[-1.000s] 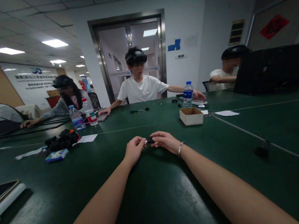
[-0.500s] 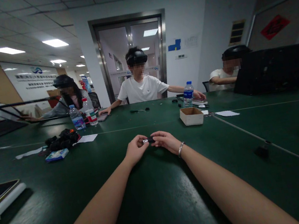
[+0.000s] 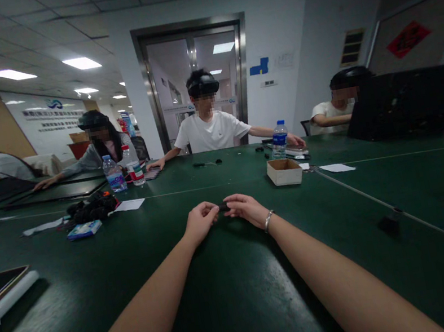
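Reaching straight forward, both forearms lie low over the green desk (image 3: 237,300), wrists turned inward. The left hand (image 3: 200,222) and right hand (image 3: 247,209) meet fingertip to fingertip, each grip pinching one end of a small black object (image 3: 223,207), close above the desk.

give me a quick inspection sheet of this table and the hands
surface: dark green table, glossy, seam line across it.
job's things: small black part, pinched between both hands.
clutter: cardboard box, black bundle, blue packet, water bottles, paper sheet.
grippers: left hand and right hand meet on the small black part; bracelet on right wrist.
cables: nothing seen for certain.
surroundings: person opposite, three more seated, glass door.
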The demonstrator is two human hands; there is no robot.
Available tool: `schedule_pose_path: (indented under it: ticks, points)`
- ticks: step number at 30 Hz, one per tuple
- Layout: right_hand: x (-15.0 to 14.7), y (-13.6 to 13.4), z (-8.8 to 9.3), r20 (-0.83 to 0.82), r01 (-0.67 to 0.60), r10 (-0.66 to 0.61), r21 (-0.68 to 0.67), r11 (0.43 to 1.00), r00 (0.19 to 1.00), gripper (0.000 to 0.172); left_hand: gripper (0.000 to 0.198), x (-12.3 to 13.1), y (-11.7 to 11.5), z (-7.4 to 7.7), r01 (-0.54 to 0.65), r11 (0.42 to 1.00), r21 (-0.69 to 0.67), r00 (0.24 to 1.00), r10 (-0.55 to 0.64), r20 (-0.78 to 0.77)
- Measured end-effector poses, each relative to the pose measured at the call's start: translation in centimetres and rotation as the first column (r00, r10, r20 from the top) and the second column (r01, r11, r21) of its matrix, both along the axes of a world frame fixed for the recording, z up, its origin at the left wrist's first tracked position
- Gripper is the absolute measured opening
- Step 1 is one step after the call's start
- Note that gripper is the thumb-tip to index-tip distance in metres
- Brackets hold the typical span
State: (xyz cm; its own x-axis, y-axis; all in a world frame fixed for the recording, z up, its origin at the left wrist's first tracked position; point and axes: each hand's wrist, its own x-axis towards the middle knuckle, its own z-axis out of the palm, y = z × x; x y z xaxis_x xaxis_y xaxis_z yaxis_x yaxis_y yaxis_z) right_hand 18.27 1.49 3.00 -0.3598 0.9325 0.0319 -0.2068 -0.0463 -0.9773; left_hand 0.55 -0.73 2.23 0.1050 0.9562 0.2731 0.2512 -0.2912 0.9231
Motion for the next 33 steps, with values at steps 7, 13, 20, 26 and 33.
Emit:
schedule_pose_path:
  ticks: [7, 13, 20, 26, 33]
  points:
    - [0.1, 0.2, -0.3, -0.001, -0.019, 0.019, 0.013, 1.000, 1.000, 0.024, 0.035, -0.1, 0.1, 0.0, -0.003, 0.999, -0.039, 1.000, 0.003, -0.003]
    - [0.1, 0.1, -0.1, 0.007, -0.018, 0.018, 0.012, 1.000, 1.000, 0.024, 0.042, -0.2, 0.5, -0.6, -0.001, 0.999, -0.034, 1.000, 0.000, -0.030]
    - [0.2, 0.3, -0.3, 0.010, -0.017, 0.017, 0.014, 1.000, 1.000, 0.025, 0.036, 0.0, -0.3, 0.1, -0.006, 1.000, 0.018, 1.000, 0.006, -0.014]
    - [0.1, 0.3, -0.2, 0.004, -0.016, 0.016, 0.007, 1.000, 1.000, 0.024, 0.027, 0.0, -0.7, 0.5, -0.003, 0.996, 0.085, 0.999, 0.006, -0.037]
    - [0.0, 0.2, -0.1, -0.009, -0.010, 0.010, 0.008, 1.000, 1.000, 0.024, 0.029, -0.1, -0.2, 0.0, -0.031, 0.996, 0.083, 0.999, 0.032, -0.010]
